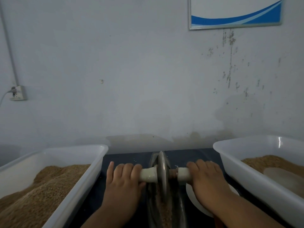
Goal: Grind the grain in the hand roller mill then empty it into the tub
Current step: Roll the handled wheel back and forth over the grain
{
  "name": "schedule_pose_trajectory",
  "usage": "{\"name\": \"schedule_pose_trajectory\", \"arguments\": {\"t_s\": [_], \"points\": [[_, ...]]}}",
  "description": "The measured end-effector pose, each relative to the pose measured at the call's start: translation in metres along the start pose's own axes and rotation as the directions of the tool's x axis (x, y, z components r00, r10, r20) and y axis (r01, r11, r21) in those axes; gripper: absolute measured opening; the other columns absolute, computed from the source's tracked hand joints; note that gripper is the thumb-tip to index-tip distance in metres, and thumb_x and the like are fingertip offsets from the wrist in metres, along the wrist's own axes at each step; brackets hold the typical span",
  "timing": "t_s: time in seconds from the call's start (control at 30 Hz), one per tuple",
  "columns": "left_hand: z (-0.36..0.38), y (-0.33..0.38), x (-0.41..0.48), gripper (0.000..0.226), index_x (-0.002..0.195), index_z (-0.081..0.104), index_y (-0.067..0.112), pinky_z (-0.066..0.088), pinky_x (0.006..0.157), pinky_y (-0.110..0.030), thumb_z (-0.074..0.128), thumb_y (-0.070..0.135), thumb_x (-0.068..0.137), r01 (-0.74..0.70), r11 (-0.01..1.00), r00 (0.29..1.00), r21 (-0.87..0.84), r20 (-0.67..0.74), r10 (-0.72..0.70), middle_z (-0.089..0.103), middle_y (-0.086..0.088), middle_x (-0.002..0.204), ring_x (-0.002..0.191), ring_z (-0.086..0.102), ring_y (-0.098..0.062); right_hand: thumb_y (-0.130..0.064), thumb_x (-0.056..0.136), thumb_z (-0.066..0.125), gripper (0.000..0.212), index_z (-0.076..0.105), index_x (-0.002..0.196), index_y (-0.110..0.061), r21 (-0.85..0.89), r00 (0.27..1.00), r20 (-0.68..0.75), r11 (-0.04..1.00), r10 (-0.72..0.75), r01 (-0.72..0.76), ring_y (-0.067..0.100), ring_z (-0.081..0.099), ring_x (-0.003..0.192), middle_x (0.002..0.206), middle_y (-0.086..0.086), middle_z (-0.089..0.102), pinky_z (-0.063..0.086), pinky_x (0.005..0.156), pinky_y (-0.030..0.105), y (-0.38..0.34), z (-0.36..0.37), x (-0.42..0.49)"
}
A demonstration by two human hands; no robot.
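Note:
The hand roller mill stands low at the centre: a grey metal wheel [162,170] on a white crossbar handle [148,176], set in a narrow metal trough [180,204] that holds brown grain [166,213]. My left hand [123,176] grips the left end of the handle, little finger sticking out. My right hand [207,175] grips the right end. A white tub [97,162] heaped with grain sits on the left. Another white tub [233,155] on the right holds less grain and a pale flat thing.
A dark table top [128,157] runs between the tubs, up to a pale wall. A white round dish [197,206] lies under my right forearm. A wall socket with a plugged cable [18,92] sits at the left, a framed board [235,12] at the upper right.

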State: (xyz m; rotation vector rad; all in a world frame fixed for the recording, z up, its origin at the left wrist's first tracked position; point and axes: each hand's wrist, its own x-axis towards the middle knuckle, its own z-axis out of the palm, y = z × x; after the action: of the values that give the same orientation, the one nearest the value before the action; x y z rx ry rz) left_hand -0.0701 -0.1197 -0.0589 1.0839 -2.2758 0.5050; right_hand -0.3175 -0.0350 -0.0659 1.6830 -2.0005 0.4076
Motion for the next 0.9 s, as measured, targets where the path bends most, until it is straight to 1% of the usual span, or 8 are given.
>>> {"name": "schedule_pose_trajectory", "arguments": {"t_s": [0.07,0.17,0.27,0.33,0.57,0.73,0.83,0.9], "points": [[0.0,-0.002,-0.001,0.052,0.099,0.07,0.019,0.039,0.099,-0.057,0.089,0.04,0.055,0.005,1.0,1.0,0.011,0.003,-0.005,0.061,0.002,0.088,0.081,0.062,-0.026,-0.044,0.076,0.077,0.043,0.062,0.114,-0.029,-0.002,0.998,-0.047,1.0,-0.028,0.028,0.02,0.056,0.085,0.095,-0.003,0.058,0.046,0.087,0.041,0.001,-0.006,0.0],[-0.009,-0.006,-0.002,0.045,0.1,0.067,0.024,0.046,0.096,-0.055,0.078,0.048,0.064,-0.047,0.998,0.998,0.046,0.045,0.045,0.06,0.005,0.086,0.08,0.062,-0.024,-0.062,0.087,0.055,0.04,0.047,0.116,-0.036,0.015,0.981,0.185,0.999,-0.051,0.049,0.017,0.053,0.097,0.107,-0.008,0.055,0.037,0.084,0.034,0.004,-0.026,-0.003],[-0.028,-0.009,0.0,0.046,0.114,0.049,0.037,0.035,0.101,-0.042,0.036,0.065,0.081,-0.081,0.995,0.969,0.058,0.239,0.065,0.055,0.011,0.102,0.097,0.053,-0.019,-0.067,0.083,0.058,0.038,0.045,0.099,-0.036,0.104,0.918,0.391,0.994,-0.066,0.027,0.012,0.057,0.088,0.1,-0.01,0.058,0.04,0.07,0.031,0.007,-0.056,-0.006],[-0.041,-0.013,-0.002,0.046,0.106,0.039,0.044,0.033,0.089,-0.035,0.017,0.075,0.08,-0.129,0.992,0.942,-0.013,0.31,0.127,0.048,0.017,0.097,0.091,0.046,-0.011,-0.067,0.08,0.062,0.035,0.046,0.093,-0.038,0.195,0.834,0.541,0.981,-0.108,0.001,0.005,0.057,0.083,0.095,-0.011,0.06,0.044,0.068,0.027,0.007,-0.076,-0.009],[-0.077,-0.021,-0.008,0.039,0.083,0.042,0.051,0.032,0.061,-0.022,0.023,0.083,0.072,-0.018,0.957,0.837,-0.29,0.519,0.173,0.056,0.019,0.079,0.073,0.053,0.002,-0.076,0.08,0.056,0.035,0.056,0.08,-0.041,0.334,0.701,0.685,0.941,-0.199,-0.06,-0.005,0.056,0.068,0.076,-0.017,0.061,0.041,0.062,0.019,0.015,-0.113,-0.014],[-0.051,-0.022,-0.001,0.042,0.086,0.041,0.044,0.034,0.063,-0.027,0.018,0.079,0.079,-0.072,0.978,0.911,-0.197,0.387,0.145,0.054,0.017,0.079,0.071,0.05,-0.003,-0.073,0.082,0.057,0.033,0.052,0.091,-0.041,0.293,0.781,0.611,0.954,-0.133,-0.067,0.001,0.057,0.076,0.086,-0.011,0.06,0.039,0.063,0.023,0.016,-0.087,-0.009],[-0.016,-0.018,0.0,0.044,0.107,0.045,0.042,0.04,0.087,-0.039,0.019,0.069,0.085,-0.092,0.996,0.976,0.0,0.199,0.09,0.053,0.015,0.096,0.087,0.051,-0.013,-0.069,0.086,0.053,0.036,0.049,0.106,-0.039,0.09,0.946,0.316,0.995,-0.076,0.049,0.009,0.053,0.087,0.096,-0.013,0.055,0.039,0.074,0.03,0.011,-0.046,-0.003],[0.002,-0.013,-0.003,0.045,0.118,0.054,0.028,0.038,0.1,-0.056,0.042,0.058,0.086,-0.042,0.998,0.994,0.056,0.1,0.036,0.058,0.004,0.105,0.095,0.056,-0.024,-0.055,0.093,0.052,0.039,0.047,0.125,-0.034,-0.02,0.992,0.119,0.999,-0.035,0.038,0.018,0.05,0.098,0.11,-0.005,0.052,0.036,0.089,0.036,0.007,-0.021,0.001]]}}
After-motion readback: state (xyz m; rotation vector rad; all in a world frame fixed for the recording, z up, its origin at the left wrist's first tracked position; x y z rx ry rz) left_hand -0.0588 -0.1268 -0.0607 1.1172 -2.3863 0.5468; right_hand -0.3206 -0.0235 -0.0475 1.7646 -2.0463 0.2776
